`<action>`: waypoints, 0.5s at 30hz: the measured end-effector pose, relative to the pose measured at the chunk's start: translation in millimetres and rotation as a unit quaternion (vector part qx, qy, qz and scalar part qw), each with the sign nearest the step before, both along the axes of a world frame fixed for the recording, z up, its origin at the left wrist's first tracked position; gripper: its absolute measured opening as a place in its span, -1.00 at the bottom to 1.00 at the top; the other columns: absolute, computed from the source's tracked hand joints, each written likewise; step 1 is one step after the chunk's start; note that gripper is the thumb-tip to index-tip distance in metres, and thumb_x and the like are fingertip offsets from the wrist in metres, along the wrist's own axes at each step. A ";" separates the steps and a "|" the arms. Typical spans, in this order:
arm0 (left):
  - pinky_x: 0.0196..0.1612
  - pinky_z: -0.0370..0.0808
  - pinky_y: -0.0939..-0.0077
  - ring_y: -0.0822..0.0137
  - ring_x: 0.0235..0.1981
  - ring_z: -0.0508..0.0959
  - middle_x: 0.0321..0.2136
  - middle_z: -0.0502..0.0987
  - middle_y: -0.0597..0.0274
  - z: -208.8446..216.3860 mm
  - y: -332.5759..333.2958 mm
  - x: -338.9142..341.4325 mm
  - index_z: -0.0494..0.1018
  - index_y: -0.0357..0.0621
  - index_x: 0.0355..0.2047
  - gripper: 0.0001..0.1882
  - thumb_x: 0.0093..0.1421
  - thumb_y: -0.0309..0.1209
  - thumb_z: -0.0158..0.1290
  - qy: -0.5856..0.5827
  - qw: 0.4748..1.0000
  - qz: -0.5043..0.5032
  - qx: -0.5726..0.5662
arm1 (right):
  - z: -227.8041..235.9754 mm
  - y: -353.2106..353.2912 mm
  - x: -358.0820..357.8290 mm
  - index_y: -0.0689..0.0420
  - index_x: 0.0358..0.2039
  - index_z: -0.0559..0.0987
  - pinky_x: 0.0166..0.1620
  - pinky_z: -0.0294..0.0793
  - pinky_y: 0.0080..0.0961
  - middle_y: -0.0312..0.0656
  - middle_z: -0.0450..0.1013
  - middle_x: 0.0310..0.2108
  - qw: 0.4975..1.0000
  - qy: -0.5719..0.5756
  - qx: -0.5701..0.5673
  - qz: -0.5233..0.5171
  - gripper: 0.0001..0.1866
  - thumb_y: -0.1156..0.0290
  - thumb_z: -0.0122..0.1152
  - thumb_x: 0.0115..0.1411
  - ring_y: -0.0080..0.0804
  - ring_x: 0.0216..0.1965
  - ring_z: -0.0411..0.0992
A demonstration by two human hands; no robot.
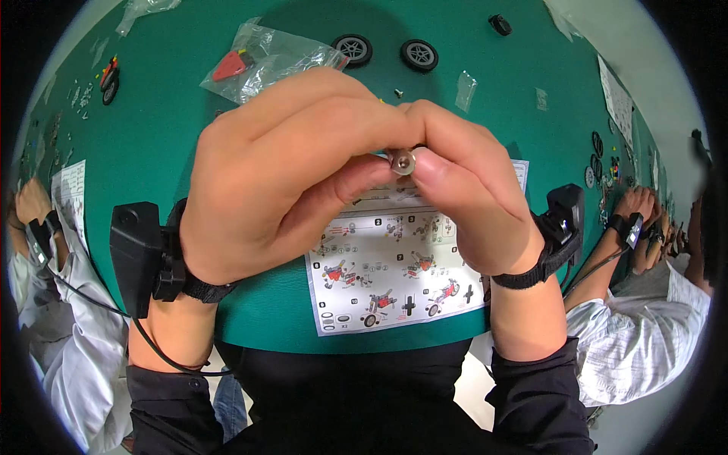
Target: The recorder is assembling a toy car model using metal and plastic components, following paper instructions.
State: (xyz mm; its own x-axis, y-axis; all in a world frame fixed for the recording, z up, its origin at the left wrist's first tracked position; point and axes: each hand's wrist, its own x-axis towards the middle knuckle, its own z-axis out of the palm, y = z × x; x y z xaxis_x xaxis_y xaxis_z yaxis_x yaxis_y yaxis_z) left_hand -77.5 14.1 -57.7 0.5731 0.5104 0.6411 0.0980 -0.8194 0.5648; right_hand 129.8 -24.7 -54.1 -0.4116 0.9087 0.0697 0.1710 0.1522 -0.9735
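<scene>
Above the instruction sheet (394,307), my left hand (277,167) and my right hand (478,193) meet with fingers curled. Pinched between their thumbs and fingertips is a small round metal part (403,162), its ring-shaped end facing up with a dark recess in the middle. The rest of that part is hidden by my fingers, so its exact kind does not show. The sheet, printed with assembly drawings of a small red vehicle, lies under my hands, its upper portion partly covered.
Beyond my hands lie a clear plastic bag (284,53) with a red piece (229,66), two toy wheels (353,50) (419,55), a small screw (399,93) and a black round part (500,25). Other people's hands (34,201) (635,203) work at both sides of the green table (531,68).
</scene>
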 end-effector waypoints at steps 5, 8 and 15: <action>-0.34 0.45 0.48 0.20 -0.37 0.54 -0.34 0.56 0.05 -4.9 0.5 16.5 0.51 -0.31 -0.20 -0.78 0.11 -0.62 0.17 -0.006 1.000 0.004 -0.023 | 6.8 3.7 15.6 0.23 -0.24 0.53 -0.14 0.28 -0.59 -0.29 0.41 -0.34 0.993 0.011 -0.114 0.002 -0.50 -0.03 -0.01 0.19 -0.52 -0.27 0.36; -0.34 0.45 0.49 0.22 -0.38 0.54 -0.35 0.55 0.06 -9.1 1.4 19.7 0.50 -0.32 -0.19 -0.79 0.13 -0.62 0.15 -0.005 1.000 0.008 -0.025 | 5.5 4.9 18.9 0.22 -0.25 0.52 -0.15 0.28 -0.59 -0.29 0.39 -0.35 0.989 0.034 -0.147 -0.006 -0.50 -0.04 0.01 0.18 -0.54 -0.29 0.34; -0.35 0.45 0.56 0.34 -0.39 0.53 -0.33 0.55 0.11 -14.0 -2.4 20.7 0.47 -0.33 -0.18 -0.83 0.21 -0.58 0.12 -0.002 0.998 0.055 -0.021 | -3.3 6.1 19.3 0.23 -0.18 0.50 -0.20 0.33 -0.56 -0.31 0.37 -0.37 0.990 0.059 -0.129 -0.013 -0.49 -0.02 -0.01 0.22 -0.55 -0.32 0.31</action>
